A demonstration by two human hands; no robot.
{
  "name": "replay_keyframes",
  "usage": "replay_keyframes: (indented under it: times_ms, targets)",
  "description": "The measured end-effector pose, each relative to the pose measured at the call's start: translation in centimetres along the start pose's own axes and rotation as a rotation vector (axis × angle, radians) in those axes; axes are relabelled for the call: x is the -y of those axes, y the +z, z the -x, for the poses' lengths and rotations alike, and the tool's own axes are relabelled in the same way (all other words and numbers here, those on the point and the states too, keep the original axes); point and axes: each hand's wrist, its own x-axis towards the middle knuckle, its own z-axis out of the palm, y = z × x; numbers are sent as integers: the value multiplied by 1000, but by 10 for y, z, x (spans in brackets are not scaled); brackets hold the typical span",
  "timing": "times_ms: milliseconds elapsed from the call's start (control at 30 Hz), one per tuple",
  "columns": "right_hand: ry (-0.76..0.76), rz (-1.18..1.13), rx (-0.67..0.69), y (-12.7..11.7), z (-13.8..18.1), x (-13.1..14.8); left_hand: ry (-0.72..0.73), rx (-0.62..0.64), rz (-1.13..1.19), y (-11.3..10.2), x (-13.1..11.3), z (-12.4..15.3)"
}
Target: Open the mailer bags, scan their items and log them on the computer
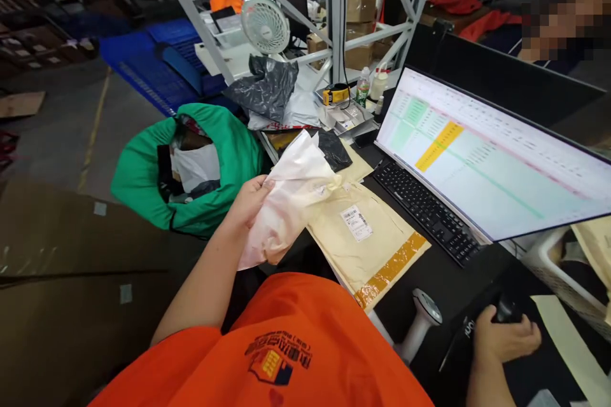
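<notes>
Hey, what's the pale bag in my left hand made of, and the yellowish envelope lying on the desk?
The pale bag in your left hand: thin plastic film, it seems; milky, half see-through, softly glossy, creased. The yellowish envelope on the desk: likely kraft paper, matte and cream-coloured, slightly puffy so maybe padded; white printed label, shiny amber strip along one end, probably tape.

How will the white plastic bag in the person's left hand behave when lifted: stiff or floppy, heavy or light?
Probably floppy: the white plastic bag creases and sags around the left hand. Likely light, since that one hand holds it up by its side. Its smooth, shiny film may be slippery.
</notes>
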Motion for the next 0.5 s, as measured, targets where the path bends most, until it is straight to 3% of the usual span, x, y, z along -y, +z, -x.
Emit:
replay_keyframes:
  times_ms: [167, 267, 400, 500]
  targets:
    - [-29, 1, -27, -16, -11, 35, -25, -78, -44, -41, -5, 20]
    - [-174, -126, 167, -13, -1, 77, -37, -100, -85, -58, -2, 30]
    - [-265, -316, 564, -3, 61, 147, 9, -104, -209, -83, 8, 23]
    - [-257, -273, 684, 5, 114, 199, 77, -156, -377, -106, 19, 12]
